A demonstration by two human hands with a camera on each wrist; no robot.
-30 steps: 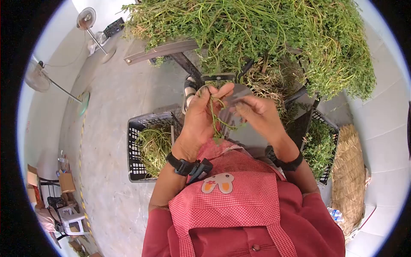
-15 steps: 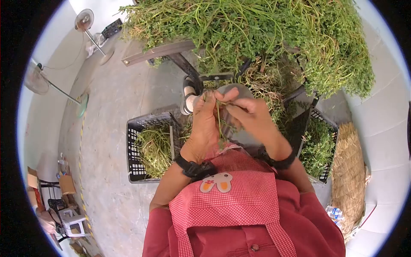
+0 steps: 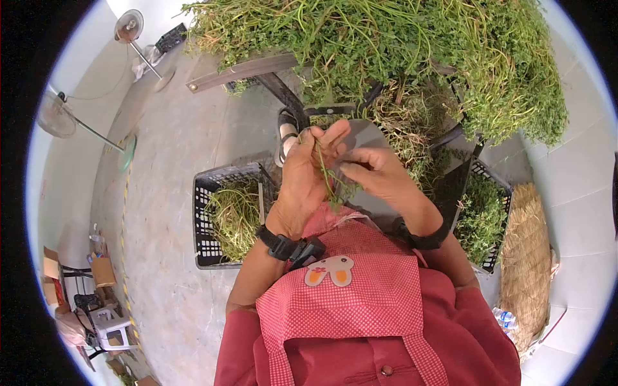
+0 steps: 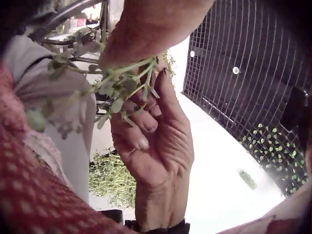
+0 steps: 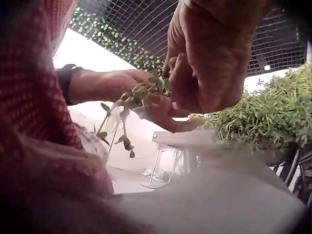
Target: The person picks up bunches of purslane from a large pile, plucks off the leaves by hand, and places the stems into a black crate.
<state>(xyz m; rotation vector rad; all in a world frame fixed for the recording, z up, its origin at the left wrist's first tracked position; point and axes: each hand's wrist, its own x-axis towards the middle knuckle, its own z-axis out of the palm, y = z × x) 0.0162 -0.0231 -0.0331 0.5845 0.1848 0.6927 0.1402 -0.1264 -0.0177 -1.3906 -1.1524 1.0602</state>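
Observation:
My left hand (image 3: 302,177) pinches a thin green leafy sprig (image 3: 327,175) between thumb and fingers, its other fingers pointing up and away. The stem hangs down across the palm, with small leaves at its lower end. Just to the right is my right hand (image 3: 389,180), its thumb and forefinger tips close to the sprig. In the left wrist view, the right hand (image 4: 158,141) has curled fingers and its thumb tip beside the stems; I cannot tell whether it pinches any. The right wrist view shows the leaves (image 5: 141,95) dangling between both hands.
A big heap of greens (image 3: 386,45) covers the table ahead and hangs over its edge (image 3: 244,69). Black crates stand left (image 3: 205,222) and right (image 3: 496,254), both holding greens. Pale cut plants (image 3: 412,119) lie beneath the table. A straw roll (image 3: 524,257) lies far right.
The right hand came in to the left hand and took hold of part of the sprig, then drew back slightly right. The left hand keeps its hold on the stem, which now hangs straighter.

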